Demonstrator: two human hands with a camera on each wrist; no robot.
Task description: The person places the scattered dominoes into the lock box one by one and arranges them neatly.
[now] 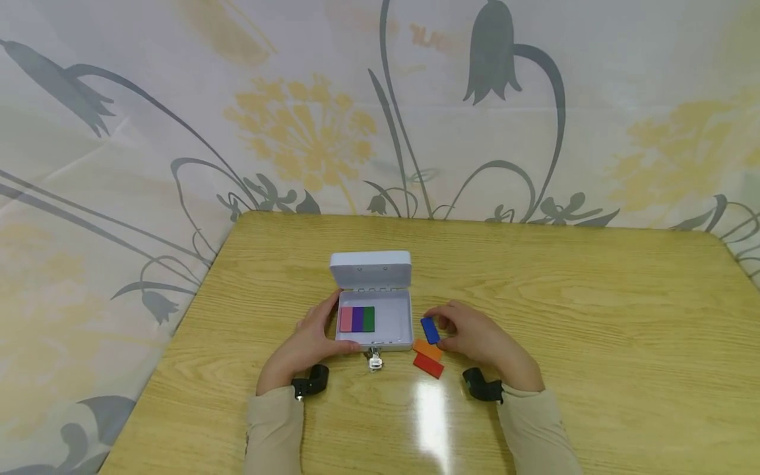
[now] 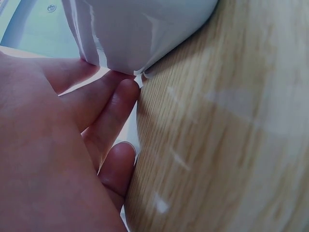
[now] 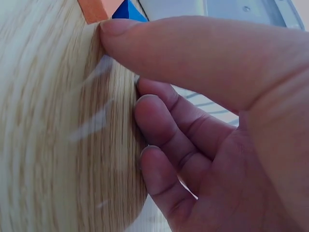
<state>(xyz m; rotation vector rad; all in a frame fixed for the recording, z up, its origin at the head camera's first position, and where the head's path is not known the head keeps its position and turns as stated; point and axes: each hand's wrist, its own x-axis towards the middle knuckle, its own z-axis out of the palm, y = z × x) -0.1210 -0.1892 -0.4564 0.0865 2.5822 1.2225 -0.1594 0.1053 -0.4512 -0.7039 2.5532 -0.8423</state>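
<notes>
A white hinged metal box point(image 1: 406, 320) stands with its lid point(image 1: 371, 270) raised. Side by side in its left part lie a pink block point(image 1: 346, 319), a purple block point(image 1: 357, 319) and a green block point(image 1: 369, 318), all flat and rectangular. My left hand point(image 1: 311, 340) holds the box at its left front corner, thumb along the front and fingers at the left side. To the right of the box, my right hand point(image 1: 472, 332) pinches a blue block point(image 1: 430, 330) between thumb and forefinger. Below it an orange block point(image 1: 428, 349) touches a red block point(image 1: 429, 365) on the table.
A small silver lock with keys point(image 1: 375, 361) hangs at the front of the box. The wood-grain table point(image 1: 605, 316) extends to both sides. Behind it hangs a flower-patterned cloth point(image 1: 332, 59). Black wrist cameras point(image 1: 482, 386) sit below both hands.
</notes>
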